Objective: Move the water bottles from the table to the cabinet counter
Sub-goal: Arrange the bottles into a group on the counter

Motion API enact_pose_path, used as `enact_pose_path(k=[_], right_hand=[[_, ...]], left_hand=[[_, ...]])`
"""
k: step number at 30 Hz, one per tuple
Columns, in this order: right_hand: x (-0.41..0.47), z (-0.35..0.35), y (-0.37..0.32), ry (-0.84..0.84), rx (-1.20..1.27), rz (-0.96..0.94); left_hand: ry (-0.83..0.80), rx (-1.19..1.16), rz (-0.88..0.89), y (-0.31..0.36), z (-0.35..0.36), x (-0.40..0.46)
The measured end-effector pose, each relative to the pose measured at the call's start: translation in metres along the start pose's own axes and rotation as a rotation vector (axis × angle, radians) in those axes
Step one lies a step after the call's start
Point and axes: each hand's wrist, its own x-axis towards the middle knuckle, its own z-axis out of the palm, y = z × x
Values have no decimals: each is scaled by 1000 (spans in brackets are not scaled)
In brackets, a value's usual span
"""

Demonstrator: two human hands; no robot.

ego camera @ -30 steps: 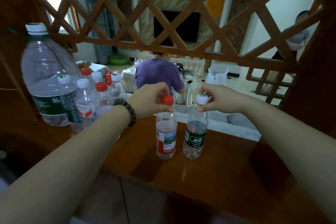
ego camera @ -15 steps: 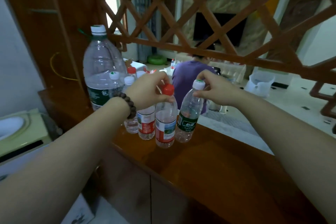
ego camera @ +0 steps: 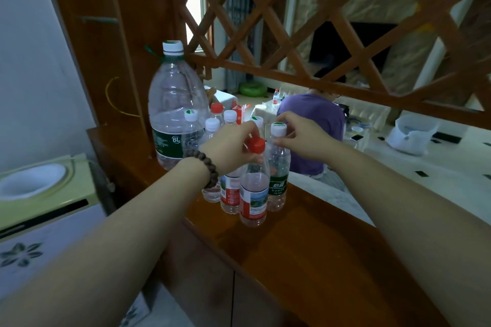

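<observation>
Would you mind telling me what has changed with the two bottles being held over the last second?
Both hands slid their bottles left along the counter: the red-capped bottle and the green-labelled bottle now stand against the cluster beside the large 6L bottle. The left hand and right hand keep their grip near the caps; the other bottles stayed put.

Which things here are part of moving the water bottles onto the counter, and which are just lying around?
Part of the job:
- red-capped bottle, gripped at the neck by the left hand
- green-label bottle, cap pinched by the right hand
- cluster of small bottles
- large 6L bottle
- cabinet counter

Just lying about:
- wooden lattice
- pale green appliance
</observation>
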Motion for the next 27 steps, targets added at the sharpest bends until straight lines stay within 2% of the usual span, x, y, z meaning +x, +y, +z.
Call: enact_pose_path(k=[27], right_hand=[[14, 24, 25, 34, 63, 74]], left_hand=[[2, -105, 85, -12, 12, -9]])
